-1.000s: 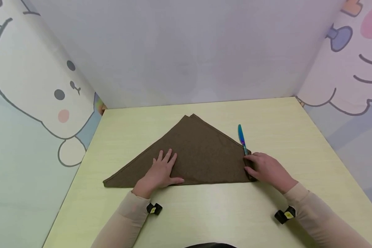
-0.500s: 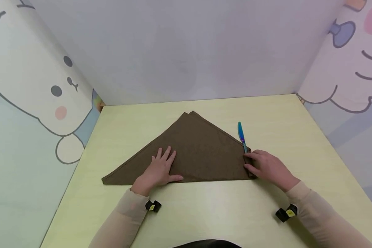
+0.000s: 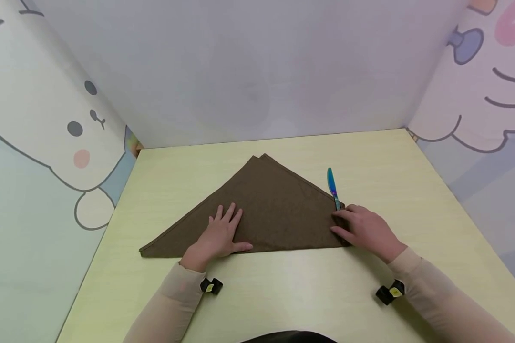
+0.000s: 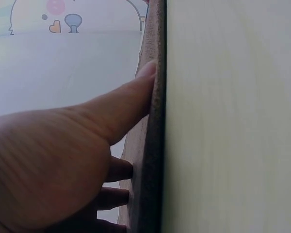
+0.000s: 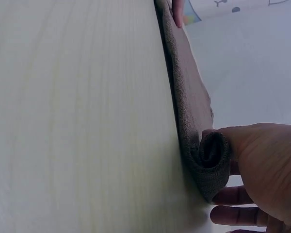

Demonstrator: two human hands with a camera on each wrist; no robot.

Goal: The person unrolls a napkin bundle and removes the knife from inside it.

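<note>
A brown cloth (image 3: 279,214) lies on the table as a folded triangle, its peak pointing away. My left hand (image 3: 216,236) rests on it left of the middle, fingers spread. In the left wrist view the thumb (image 4: 131,99) lies along the cloth's near edge. At the right corner my right hand (image 3: 366,231) grips the cloth's rolled end; the right wrist view shows this small roll (image 5: 216,153) end-on, with the thumb against it. A table knife (image 3: 332,183), blue with a purple tint, sticks out of the roll, away from me; its lower part is hidden.
The pale wooden table (image 3: 283,290) meets a plain light wall (image 3: 274,71) at its back edge. Cartoon-printed side panels stand left and right. Black devices with yellow labels sit on both wrists.
The right hand's fingertips have shifted slightly left over the cloth's rolled end, the knife moving little. My left hand stays in place on the cloth. The head view has shifted a little.
</note>
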